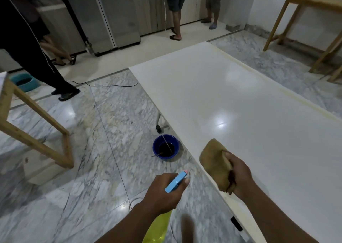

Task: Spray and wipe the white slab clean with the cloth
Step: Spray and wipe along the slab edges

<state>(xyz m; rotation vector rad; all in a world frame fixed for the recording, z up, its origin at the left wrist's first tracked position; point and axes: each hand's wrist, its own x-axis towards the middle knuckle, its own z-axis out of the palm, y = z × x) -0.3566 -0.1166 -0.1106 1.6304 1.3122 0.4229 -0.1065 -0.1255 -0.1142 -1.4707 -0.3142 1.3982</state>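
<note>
Fingers of right hand [238, 176] curled round a brown cloth [215, 161], held over the near left edge of the white slab [240, 98] (touching or not, cannot tell). Fingers of left hand [162, 194] wrapped round the blue head of a yellow spray bottle [174, 183], beside the slab, above the marble floor [103, 131]. Further out, a blue bucket [166, 146] on the floor by the slab's edge.

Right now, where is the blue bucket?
In the head view, the blue bucket stands on the marble floor just left of the white slab, near a caster wheel, beyond the left hand gripping the spray bottle.
</note>
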